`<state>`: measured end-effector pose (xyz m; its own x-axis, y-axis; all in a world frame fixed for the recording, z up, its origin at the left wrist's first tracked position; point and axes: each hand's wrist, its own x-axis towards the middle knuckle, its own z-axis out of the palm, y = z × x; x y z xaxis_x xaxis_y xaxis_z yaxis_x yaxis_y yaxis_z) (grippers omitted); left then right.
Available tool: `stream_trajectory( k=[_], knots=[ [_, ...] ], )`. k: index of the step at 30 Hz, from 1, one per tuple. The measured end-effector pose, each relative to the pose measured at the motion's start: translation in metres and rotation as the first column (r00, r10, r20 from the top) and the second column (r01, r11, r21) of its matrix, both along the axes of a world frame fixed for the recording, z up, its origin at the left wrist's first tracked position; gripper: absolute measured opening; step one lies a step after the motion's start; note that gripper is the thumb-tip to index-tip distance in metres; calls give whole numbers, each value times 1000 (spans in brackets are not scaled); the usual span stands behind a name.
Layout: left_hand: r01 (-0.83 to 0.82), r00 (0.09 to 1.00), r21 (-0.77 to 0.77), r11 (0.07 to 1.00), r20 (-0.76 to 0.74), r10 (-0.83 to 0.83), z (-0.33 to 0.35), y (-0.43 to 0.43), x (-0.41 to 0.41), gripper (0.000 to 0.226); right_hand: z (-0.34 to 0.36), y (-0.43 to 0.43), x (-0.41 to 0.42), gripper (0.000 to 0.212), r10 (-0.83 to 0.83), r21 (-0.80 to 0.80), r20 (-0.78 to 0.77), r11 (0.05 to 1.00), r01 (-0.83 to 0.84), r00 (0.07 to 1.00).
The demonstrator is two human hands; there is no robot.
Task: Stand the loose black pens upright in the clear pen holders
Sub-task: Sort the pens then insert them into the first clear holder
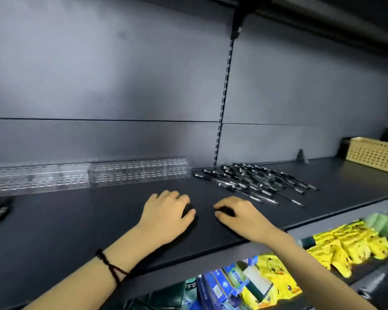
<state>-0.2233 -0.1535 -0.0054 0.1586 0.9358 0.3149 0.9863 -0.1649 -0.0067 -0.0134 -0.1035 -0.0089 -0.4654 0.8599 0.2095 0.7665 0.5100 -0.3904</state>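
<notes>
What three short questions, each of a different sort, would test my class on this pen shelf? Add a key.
1. True or false: pens already stand in the clear pen holders.
2. The loose black pens lie: A left of the holders; B right of the holders; C inside the holders.
3. Fill in: the left hand and right hand hold nothing and rest on the ____.
Key: 1 false; 2 B; 3 shelf.

Dim, cool light; pale patch on back panel (81, 81), top right dark. Wide-angle bowing at edges. Yellow packets (349, 242), clear pen holders (139, 173) blurred.
</notes>
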Motion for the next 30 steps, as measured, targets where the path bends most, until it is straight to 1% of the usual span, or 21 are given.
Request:
stream_trajectory(
  k=[4, 9, 14, 16, 18, 20, 23, 25, 27, 30],
  knots=[
    [-109, 992, -97, 989, 46, 114, -2, 37, 62, 52, 7, 33, 57, 30, 36, 14, -24, 999, -36, 999],
    [-187, 977, -253, 949, 49, 206, -5, 78, 113, 70, 3, 75, 110, 30, 11, 15, -97, 1000, -10, 995],
    [-244, 947, -409, 879, 97, 307, -8, 121, 133, 84, -5, 127, 152, 37, -64, 11, -134, 998, 66, 989],
    [-269, 926, -455, 849, 119, 357, -11, 142, 138, 90, -8, 156, 169, 42, -82, 32, -99, 996, 85, 992],
    [-278, 914, -459, 844, 143, 379, -13, 158, 143, 96, -8, 183, 184, 50, -119, 71, 42, 991, 116, 992],
    [-268, 908, -446, 854, 178, 378, -14, 172, 151, 101, -5, 210, 200, 56, -161, 49, 191, 987, 155, 968],
    [-238, 909, -412, 880, 226, 352, -14, 189, 160, 102, -5, 246, 224, 58, -152, -10, 292, 987, 163, 944],
    [-212, 911, -396, 893, 251, 327, -15, 198, 166, 102, -6, 266, 237, 59, -117, -87, 269, 986, 145, 956],
    [-198, 916, -395, 897, 251, 312, -17, 204, 171, 104, -10, 280, 245, 60, -78, -180, 191, 977, 113, 979],
    [-190, 920, -402, 896, 245, 305, -20, 212, 179, 104, -19, 292, 245, 59, -15, -221, 154, 974, 49, 988]
  ],
)
